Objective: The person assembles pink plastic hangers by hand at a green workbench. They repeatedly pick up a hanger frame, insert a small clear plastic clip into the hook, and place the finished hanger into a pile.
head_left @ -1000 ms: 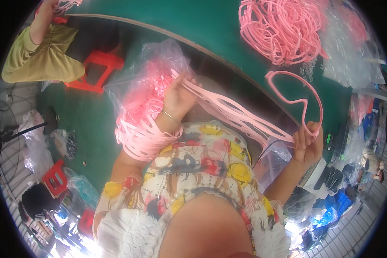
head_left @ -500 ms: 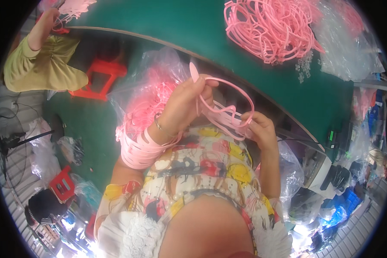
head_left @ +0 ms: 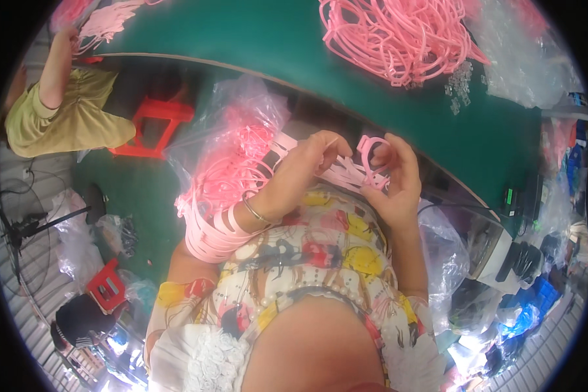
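My right hand (head_left: 398, 183) is closed on a soft pink strap (head_left: 366, 147), which stands up in a small bent loop between thumb and fingers. Just left of it, my left hand (head_left: 300, 173) has its fingers curled inward; whatever they hold is hidden. Several flat pale pink bands (head_left: 209, 238) ring my left forearm, below a metal bangle (head_left: 255, 210). More pale pink straps (head_left: 346, 175) lie across my lap, behind and between the hands. Beside my left arm, a clear plastic bag (head_left: 235, 108) holds a heap of pink straps (head_left: 228, 176).
A green table (head_left: 255, 39) curves ahead, bearing a tangled pile of pink straps (head_left: 405, 42), small clear pieces (head_left: 459, 88) and plastic wrapping (head_left: 522, 65). At left, a person in a yellow-green garment (head_left: 65, 121) works near a red stool (head_left: 157, 127). Clear bags (head_left: 444, 261) stand at my right.
The long pink loop stretched between my hands is now a small bent loop at my right hand. My left hand has lowered and moved right; my right hand has risen slightly and turned.
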Tool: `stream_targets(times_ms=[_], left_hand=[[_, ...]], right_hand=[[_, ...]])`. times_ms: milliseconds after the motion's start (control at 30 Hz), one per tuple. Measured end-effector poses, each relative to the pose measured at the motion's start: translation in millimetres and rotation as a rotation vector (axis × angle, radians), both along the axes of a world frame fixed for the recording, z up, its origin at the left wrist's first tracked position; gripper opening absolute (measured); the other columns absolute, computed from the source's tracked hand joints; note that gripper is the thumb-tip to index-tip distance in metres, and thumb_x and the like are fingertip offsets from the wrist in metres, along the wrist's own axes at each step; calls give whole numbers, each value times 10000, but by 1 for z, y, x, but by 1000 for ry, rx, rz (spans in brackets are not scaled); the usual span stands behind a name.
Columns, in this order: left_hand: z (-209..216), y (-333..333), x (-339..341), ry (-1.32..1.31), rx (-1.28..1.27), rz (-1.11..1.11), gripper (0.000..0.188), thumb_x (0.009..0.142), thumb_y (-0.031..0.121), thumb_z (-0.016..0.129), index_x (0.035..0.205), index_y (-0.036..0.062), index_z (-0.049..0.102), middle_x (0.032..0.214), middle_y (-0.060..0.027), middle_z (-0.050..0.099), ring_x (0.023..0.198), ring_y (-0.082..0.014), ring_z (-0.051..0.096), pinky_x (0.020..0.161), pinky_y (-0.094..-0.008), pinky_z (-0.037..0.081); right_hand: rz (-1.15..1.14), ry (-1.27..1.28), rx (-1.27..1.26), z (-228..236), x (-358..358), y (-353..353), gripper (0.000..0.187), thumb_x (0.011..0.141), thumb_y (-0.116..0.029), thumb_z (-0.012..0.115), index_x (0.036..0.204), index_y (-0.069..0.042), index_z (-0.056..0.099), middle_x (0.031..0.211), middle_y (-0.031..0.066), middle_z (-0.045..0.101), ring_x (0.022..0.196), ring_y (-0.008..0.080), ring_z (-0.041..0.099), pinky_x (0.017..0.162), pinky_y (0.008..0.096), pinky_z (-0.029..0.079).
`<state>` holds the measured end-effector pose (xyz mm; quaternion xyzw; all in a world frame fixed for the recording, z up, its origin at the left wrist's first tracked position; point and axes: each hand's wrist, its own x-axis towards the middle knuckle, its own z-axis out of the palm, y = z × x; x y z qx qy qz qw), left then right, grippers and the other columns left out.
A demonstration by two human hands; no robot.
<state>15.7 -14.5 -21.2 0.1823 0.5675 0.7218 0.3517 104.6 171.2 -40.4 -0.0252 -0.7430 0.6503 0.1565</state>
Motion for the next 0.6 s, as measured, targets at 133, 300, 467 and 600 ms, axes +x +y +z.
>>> stream_targets(times_ms=[133, 300, 467, 600], left_hand=[[6, 8, 7, -40, -39, 18, 445, 1008, 413, 319, 1075, 36, 546, 815, 22, 420, 734, -86, 358, 681, -247, 310], [10, 12, 7, 86, -57, 19, 420, 1008, 418, 347, 1085, 52, 538, 849, 32, 470, 747, -54, 376, 684, -223, 324], [13, 9, 5, 127, -90, 0, 408, 1009, 404, 349, 1108, 49, 524, 951, 5, 523, 827, -60, 443, 753, -233, 373], [9, 8, 6, 120, -61, 27, 311, 1002, 224, 353, 1097, -19, 523, 1005, -108, 536, 921, -194, 523, 821, -315, 425]], right_hand=[[124, 28, -97, 1, 0, -2, 837, 622, -126, 817, 1345, -9, 412, 1109, 76, 486, 1005, 168, 498, 899, 302, 406], [107, 15, -193, 1, 0, -7, 836, 613, -106, 818, 1342, -14, 418, 1107, 74, 490, 1001, 167, 498, 906, 305, 402], [147, 3, -161, -2, -2, -8, 825, 598, -55, 797, 1335, -21, 428, 1096, 69, 493, 988, 165, 501, 890, 303, 411], [142, -28, -165, -6, -3, -14, 807, 589, -36, 790, 1319, -33, 445, 1066, 67, 504, 958, 166, 516, 872, 304, 425]])
